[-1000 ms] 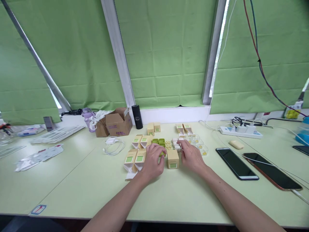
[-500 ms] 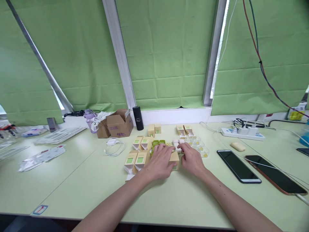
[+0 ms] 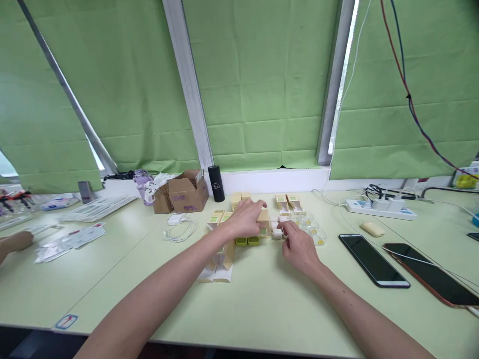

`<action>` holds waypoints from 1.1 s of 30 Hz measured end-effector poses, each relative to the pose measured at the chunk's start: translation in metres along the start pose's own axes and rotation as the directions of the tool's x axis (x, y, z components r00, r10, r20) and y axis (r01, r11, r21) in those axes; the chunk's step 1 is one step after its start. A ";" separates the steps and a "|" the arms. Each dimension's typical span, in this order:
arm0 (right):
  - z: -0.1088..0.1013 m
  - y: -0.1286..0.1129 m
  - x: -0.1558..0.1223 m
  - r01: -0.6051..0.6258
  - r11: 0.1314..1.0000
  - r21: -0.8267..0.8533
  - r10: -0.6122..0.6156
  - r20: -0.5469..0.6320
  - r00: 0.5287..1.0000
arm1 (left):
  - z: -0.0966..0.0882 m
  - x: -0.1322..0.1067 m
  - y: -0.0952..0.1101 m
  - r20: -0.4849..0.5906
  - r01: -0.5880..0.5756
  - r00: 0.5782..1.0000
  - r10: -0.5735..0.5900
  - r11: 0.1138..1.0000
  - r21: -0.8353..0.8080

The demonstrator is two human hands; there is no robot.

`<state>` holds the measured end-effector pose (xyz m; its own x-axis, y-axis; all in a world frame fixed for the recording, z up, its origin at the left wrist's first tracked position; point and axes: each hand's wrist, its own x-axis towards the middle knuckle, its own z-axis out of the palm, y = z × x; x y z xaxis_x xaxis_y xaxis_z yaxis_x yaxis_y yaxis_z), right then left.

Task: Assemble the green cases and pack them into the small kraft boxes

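My left hand [image 3: 245,219] is closed around a small tan cardboard box [image 3: 264,223], held over the middle group of items. Below it sit small green square containers [image 3: 247,242], partly covered by the hand. My right hand [image 3: 300,245] rests just right of several white cylindrical pieces [image 3: 277,233]; its fingers are bent but apart, with the index fingertip at or against a piece. Clear round-celled trays [image 3: 316,232] with yellow bits lie behind that hand. Left of the green containers stand tan boxes [image 3: 227,257] with open flaps, partly hidden by my left forearm.
Two open boxes [image 3: 290,204] and two closed ones [image 3: 240,198] stand farther back. A carton [image 3: 189,192], a black cylinder [image 3: 215,183] and a white charger cable [image 3: 178,227] are behind left. Phones [image 3: 374,260] and a power strip [image 3: 379,209] lie right. Another person's hand [image 3: 18,241] is far left.
My left hand has lifted the small box away from me, uncovering green containers. My right hand has barely moved. Another person's hand has appeared at the far left.
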<state>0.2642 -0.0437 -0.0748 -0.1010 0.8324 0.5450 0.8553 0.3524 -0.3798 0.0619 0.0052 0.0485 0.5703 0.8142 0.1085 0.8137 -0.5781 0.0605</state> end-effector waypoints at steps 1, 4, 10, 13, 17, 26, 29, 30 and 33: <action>0.000 0.000 0.000 0.001 1.000 -0.004 -0.001 0.003 1.000 | -0.004 0.009 -0.008 -0.028 0.027 0.999 -0.026 0.999 0.024; 0.001 -0.001 -0.001 0.004 1.000 -0.006 -0.004 0.012 1.000 | -0.006 0.037 -0.031 -0.070 0.086 0.994 -0.080 0.992 0.093; 0.006 -0.001 -0.004 0.031 0.999 0.031 -0.032 0.042 0.999 | 0.014 0.073 -0.064 -0.086 0.187 0.981 -0.176 0.972 0.144; 0.008 -0.002 -0.006 0.069 0.997 0.042 -0.071 0.045 0.996 | 0.028 0.083 -0.072 -0.083 0.219 0.975 -0.208 0.961 0.167; 0.008 -0.006 -0.007 0.120 0.991 0.055 -0.123 0.046 0.991 | 0.046 0.090 -0.075 -0.072 0.216 0.976 -0.205 0.953 0.211; 0.006 -0.011 -0.010 0.137 0.986 0.099 -0.146 0.096 0.985 | 0.069 0.097 -0.077 -0.053 0.249 0.969 -0.243 0.939 0.240; 0.005 -0.012 -0.009 0.146 0.984 0.099 -0.157 0.117 0.981 | 0.070 0.092 -0.068 -0.088 0.256 0.966 -0.242 0.937 0.237; 0.005 -0.013 -0.009 0.148 0.984 0.099 -0.160 0.128 0.979 | 0.070 0.089 -0.064 -0.098 0.259 0.965 -0.242 0.936 0.237; 0.004 -0.013 -0.009 0.147 0.983 0.110 -0.164 0.165 0.973 | 0.074 0.079 -0.049 -0.120 0.271 0.961 -0.249 0.934 0.231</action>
<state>0.2517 -0.0538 -0.0778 -0.3221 0.8222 0.4692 0.7698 0.5160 -0.3758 0.0755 0.1014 -0.0196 0.3316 0.9201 0.2087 0.9410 -0.3065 -0.1436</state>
